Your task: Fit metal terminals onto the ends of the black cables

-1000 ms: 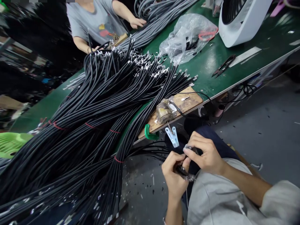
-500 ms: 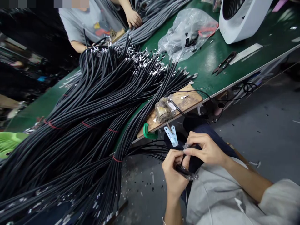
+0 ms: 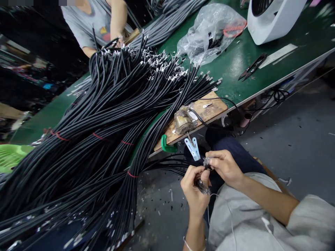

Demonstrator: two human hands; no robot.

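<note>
My left hand is closed around several black cables, whose ends stick out below its fingers. My right hand pinches the pale, frayed-looking end of a cable just above the left fingertips. Fine detail at that end is too small to make out. Just above my hands, a light blue clothespin-like clip hangs from a small taped motor-like device. That device sits on a wooden board at the table edge, held by a green clamp.
Large bundles of black cables, tied with red bands, cover the left of the green table. Behind lie a plastic bag, snips and a white fan-like housing. A co-worker works across the table.
My right hand has shifted slightly, and the pinched cable end shows more between my hands. My left hand has turned a little. The co-worker's arm has moved in toward the cable ends.
</note>
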